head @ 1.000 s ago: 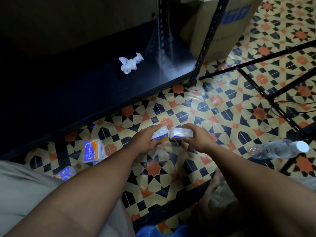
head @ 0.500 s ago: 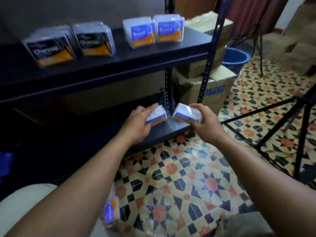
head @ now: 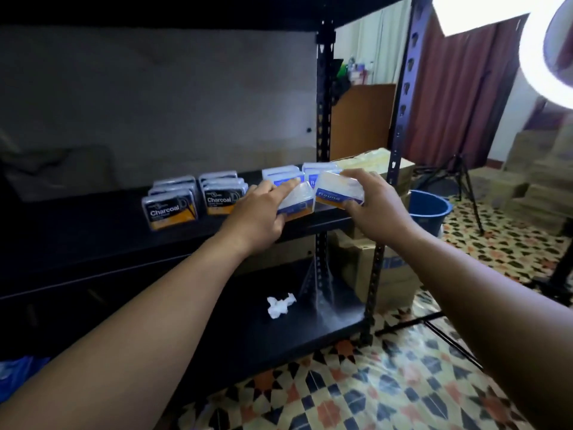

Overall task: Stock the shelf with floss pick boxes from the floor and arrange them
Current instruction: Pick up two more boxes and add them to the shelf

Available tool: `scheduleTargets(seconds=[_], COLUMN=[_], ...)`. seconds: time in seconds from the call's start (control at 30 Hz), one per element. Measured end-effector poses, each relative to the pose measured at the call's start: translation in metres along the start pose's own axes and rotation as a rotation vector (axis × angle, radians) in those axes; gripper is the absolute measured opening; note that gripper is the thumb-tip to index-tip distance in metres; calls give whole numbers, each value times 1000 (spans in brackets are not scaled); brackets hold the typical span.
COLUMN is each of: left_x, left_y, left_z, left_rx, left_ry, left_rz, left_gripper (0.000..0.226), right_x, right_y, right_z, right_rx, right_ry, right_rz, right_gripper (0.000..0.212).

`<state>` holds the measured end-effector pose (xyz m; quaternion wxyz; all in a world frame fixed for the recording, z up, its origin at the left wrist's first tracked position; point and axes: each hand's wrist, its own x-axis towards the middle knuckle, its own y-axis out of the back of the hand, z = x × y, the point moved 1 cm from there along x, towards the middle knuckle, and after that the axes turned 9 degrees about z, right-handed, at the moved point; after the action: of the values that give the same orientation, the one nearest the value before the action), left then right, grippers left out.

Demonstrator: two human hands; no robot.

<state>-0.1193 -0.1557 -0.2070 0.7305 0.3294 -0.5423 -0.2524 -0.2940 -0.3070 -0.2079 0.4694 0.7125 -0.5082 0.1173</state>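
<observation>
Two hands at the shelf (head: 93, 225), one box each: placement step, shelf partly stocked.
Charcoal boxes (head: 170, 209) stand in two rows mid-shelf. Left hand (head: 257, 212) pinches a Round box (head: 296, 201), fingers laid over its top, just above the shelf's front edge. Right hand (head: 376, 206) grips a second Round box (head: 339, 192) by its sides, tilted, near the shelf's right post. Stocked Round boxes (head: 282, 175) stand just behind both. Next, likely: set both down in front of those rows, labels forward, squared.

A ring light (head: 530, 57) glows above patterned floor tiles (head: 387, 395)
</observation>
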Motion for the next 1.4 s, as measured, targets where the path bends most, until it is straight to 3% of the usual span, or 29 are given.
scheduleTargets(seconds=[0.23, 0.4, 0.97, 1.23, 1.4], left_x=[36, 56, 91, 76, 61], left_y=[-24, -43, -78, -79, -63], left_z=[-6, -11, -38, -36, -19], left_rx=[43, 56, 130, 294, 302], left_ry=[121, 185, 268, 265, 164], left_rz=[-105, -161, -70, -42, -2], left_gripper=[50, 56, 53, 77, 76], right_x=[39, 56, 102, 84, 60], right_y=[-24, -37, -94, -84, -69], right_z=[13, 36, 68, 70, 60], right_rx=[-169, -240, -258, -259, -241], right_ry=[-10, -67, 52, 38, 0], right_rz=[-131, -165, -95, -138, -130], right_gripper=[58, 59, 58, 77, 74])
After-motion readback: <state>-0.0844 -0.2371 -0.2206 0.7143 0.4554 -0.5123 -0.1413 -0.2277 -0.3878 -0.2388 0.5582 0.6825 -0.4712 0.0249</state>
